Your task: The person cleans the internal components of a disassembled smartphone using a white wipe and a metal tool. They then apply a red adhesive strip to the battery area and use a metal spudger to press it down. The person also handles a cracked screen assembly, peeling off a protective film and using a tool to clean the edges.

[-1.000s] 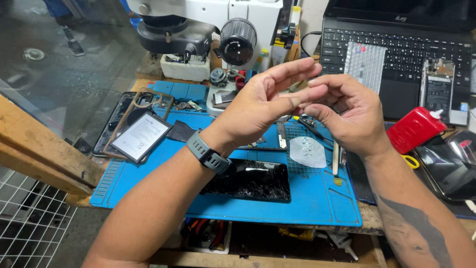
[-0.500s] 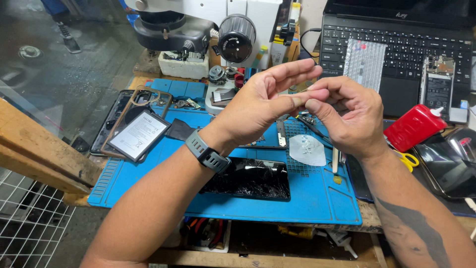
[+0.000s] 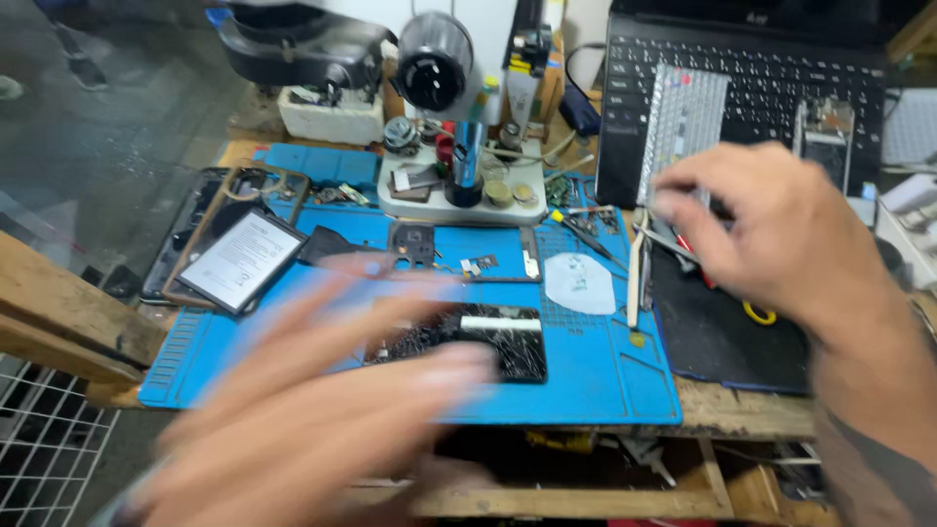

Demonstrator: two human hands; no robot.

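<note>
Two hands over a cracked phone on a blue repair mat.

The blurred left hand [image 3: 322,410] hovers released above the cracked phone [image 3: 468,342] near the blue mat's [image 3: 605,390] front edge; the right hand [image 3: 771,234], fingers curled, empty, reaches tools [image 3: 639,263] at the mat's right edge.

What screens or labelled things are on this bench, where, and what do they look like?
Cracked phone screen: centre of the blue mat, black rectangle, shattered glass.
Battery with label: left on the mat, tilted rectangle, white label face with dark edge.
Laptop: back right, black keyboard; its screen is out of view.
</note>
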